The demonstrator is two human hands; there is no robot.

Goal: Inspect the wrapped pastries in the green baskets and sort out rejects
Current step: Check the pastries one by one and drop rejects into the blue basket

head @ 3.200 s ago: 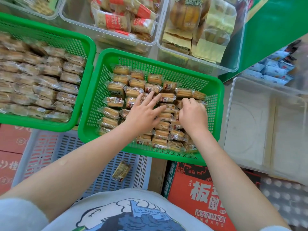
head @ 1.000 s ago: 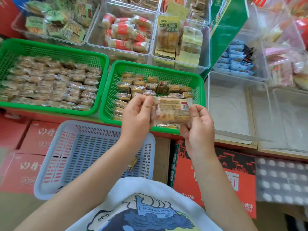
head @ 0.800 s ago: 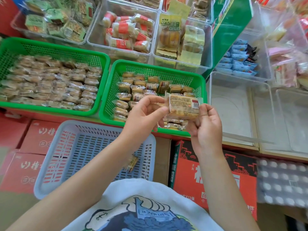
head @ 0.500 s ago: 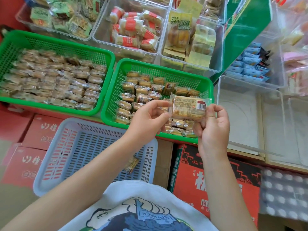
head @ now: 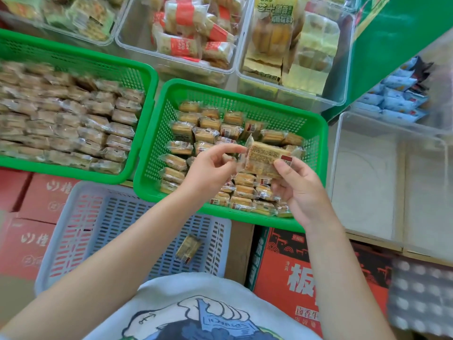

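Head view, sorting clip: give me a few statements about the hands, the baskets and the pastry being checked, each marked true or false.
1. Both hands hold one wrapped pastry above the right green basket. True: the left hand pinches its left end, the right hand grips its right end.
2. The lavender basket holds a full layer of pastries. False: only a single wrapped pastry shows in it.
3. The left green basket is packed with wrapped pastries. True.
4. The clear bin right of the green baskets is filled with pastries. False: no pastries show in it.
5. The held pastry is unwrapped. False: it is in a clear wrapper with a printed label.
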